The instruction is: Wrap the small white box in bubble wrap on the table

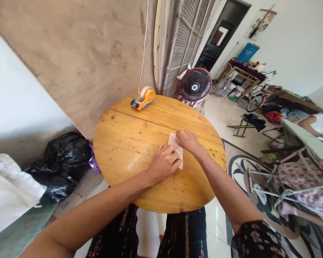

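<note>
A narrow piece of pale pinkish-white paper or tissue (179, 153), seemingly folded, lies on the round wooden table (123, 143). My left hand (164, 162) rests over its left side, with fingers curled together and pressed on it. At the far end, my right hand (187, 139) is closed, its fingertips bent down at the strip's upper right edge. Both hands partly cover the strip, and the right fingertips are hidden. Farther back on the tabletop stands an orange and blue tape dispenser (145, 98) with a roll of tape, apart from both hands.
Beyond the table's far edge stands a dark red fan (195, 86). Black plastic bags (67, 161) lie on the left by a wooden panel (97, 46). At the right, another person (316, 125) sits by a pale table (298, 136), near a folding stool (243, 125).
</note>
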The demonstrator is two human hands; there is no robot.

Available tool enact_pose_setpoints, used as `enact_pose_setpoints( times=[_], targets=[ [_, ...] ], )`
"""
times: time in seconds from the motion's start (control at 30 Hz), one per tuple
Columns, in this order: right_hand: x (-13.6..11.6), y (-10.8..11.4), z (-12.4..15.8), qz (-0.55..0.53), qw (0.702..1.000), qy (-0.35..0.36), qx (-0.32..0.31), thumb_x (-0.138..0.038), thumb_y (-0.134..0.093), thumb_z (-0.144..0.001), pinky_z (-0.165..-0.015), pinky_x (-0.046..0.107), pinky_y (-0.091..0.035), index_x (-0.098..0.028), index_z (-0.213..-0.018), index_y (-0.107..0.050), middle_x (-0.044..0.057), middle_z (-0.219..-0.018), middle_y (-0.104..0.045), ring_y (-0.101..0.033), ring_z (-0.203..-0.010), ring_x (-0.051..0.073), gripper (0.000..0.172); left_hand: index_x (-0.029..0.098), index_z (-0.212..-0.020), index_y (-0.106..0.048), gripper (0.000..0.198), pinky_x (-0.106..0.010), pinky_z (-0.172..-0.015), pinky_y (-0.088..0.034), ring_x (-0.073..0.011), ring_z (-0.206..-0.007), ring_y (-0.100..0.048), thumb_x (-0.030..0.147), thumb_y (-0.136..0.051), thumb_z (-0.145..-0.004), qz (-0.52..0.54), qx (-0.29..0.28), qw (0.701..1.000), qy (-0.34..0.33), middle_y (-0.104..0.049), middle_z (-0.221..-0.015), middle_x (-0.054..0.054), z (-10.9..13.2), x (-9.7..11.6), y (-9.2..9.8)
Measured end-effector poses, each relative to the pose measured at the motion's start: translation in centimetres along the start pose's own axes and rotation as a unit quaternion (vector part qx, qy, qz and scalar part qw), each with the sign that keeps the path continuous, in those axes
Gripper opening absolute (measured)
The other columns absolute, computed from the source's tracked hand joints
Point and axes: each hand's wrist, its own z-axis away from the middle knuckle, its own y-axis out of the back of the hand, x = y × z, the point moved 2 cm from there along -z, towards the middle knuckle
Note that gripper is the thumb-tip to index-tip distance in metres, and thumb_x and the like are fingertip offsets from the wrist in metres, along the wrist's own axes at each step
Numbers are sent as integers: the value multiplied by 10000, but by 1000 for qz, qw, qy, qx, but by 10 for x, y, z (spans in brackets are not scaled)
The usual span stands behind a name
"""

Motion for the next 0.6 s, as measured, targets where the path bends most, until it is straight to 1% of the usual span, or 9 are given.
enact_pose_setpoints(
  times=[0.13,0.23,0.3,0.33,0.4,0.43,0.5,0.57,0.6],
  targets=[
    [-1,-3,-6,-22,999,-33,0,-176,-480,-840,-716,303,-441,-158,-953,-715,170,-992,-719,-661,-922,248,262,188,-737,-643,163,-350,-805,-416,-187,-838,-531,239,-573,-875,2,3,1000,-4,-602,-867,-48,0,0,0],
    [1,-2,-9,-48,998,-34,-16,-282,-516,-849,-654,267,-426,-162,-875,-724,132,-908,-734,-663,-847,218,241,191,-733,-644,170,-351,-802,-413,-186,-833,-530,239,-569,-878,2,2,1000,-2,-597,-852,-46,0,0,0],
    [5,-2,-9,-81,996,-25,-32,-402,-482,-888,-614,250,-414,-154,-775,-714,108,-769,-727,-655,-754,192,358,190,-728,-644,174,-351,-804,-413,-186,-836,-532,239,-571,-877,4,2,1000,-1,-597,-851,-46,0,0,-1],
    [8,-2,-9,-120,992,-22,-43,-450,-448,-905,-598,244,-412,-149,-730,-702,100,-695,-710,-647,-707,182,431,190,-726,-645,174,-351,-808,-413,-186,-841,-533,238,-572,-876,5,3,1000,-1,-599,-855,-47,0,0,-1],
    [14,-2,-7,-221,973,-21,-64,-476,-373,-935,-568,235,-412,-143,-688,-677,89,-603,-677,-633,-634,167,514,188,-725,-645,173,-352,-814,-413,-187,-847,-536,236,-574,-875,7,5,1000,-2,-604,-862,-47,1,0,-1],
    [18,-3,-6,-272,959,-23,-74,-448,-359,-941,-553,230,-413,-138,-701,-670,87,-606,-678,-632,-614,162,500,188,-726,-645,172,-352,-812,-413,-187,-845,-536,236,-575,-875,7,5,1000,-3,-606,-864,-47,1,0,-1],
    [24,-6,-5,-361,928,-33,-92,-349,-396,-921,-524,217,-413,-129,-794,-665,87,-708,-711,-647,-608,152,370,187,-729,-644,169,-350,-803,-415,-186,-837,-538,235,-574,-875,7,3,1000,-5,-609,-864,-47,0,0,0],
    [29,-10,-4,-426,897,-46,-109,-242,-471,-857,-500,203,-401,-126,-908,-650,83,-811,-725,-666,-627,150,220,185,-725,-642,167,-348,-795,-417,-185,-833,-543,230,-576,-871,7,2,1000,-5,-612,-863,-50,0,0,1],
    [31,-12,-4,-452,883,-49,-118,-194,-509,-812,-493,198,-394,-126,-941,-644,75,-822,-722,-669,-637,152,199,184,-719,-640,166,-347,-795,-418,-185,-834,-546,225,-578,-867,8,2,1000,-4,-613,-860,-50,0,1,1]
  ],
)
